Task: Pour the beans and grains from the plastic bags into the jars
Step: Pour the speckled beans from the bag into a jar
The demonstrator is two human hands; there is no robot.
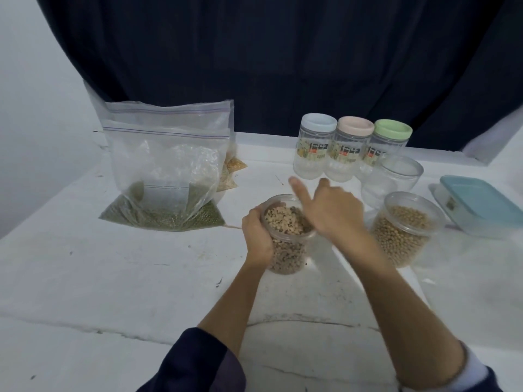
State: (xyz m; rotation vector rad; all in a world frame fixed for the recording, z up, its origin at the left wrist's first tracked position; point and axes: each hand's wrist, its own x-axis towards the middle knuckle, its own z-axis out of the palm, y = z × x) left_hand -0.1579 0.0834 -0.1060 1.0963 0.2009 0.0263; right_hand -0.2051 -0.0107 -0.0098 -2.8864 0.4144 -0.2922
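Left hand (256, 239) grips open jar (287, 244) of speckled beans, mid-table, tilted slightly. Right hand (329, 209) hovers over jar mouth, forefinger straight, other fingers loosely bent, holding nothing; blurred. Second jar (403, 230) of tan beans just right. Bag (167, 176) of green beans stands left. Three lidded jars (352, 149) behind.

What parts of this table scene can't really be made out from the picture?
- Right hand: motion-blurred in the head view, so what its fingers are doing is unclear.
- Jar of speckled beans: its left side is covered by the left hand.
- Bags behind the front bag of green beans: mostly hidden by it; only a corner of yellowish grain shows.
- Labels on the three lidded jars: too small to read.
- Blue-lidded box: cut by the right edge.
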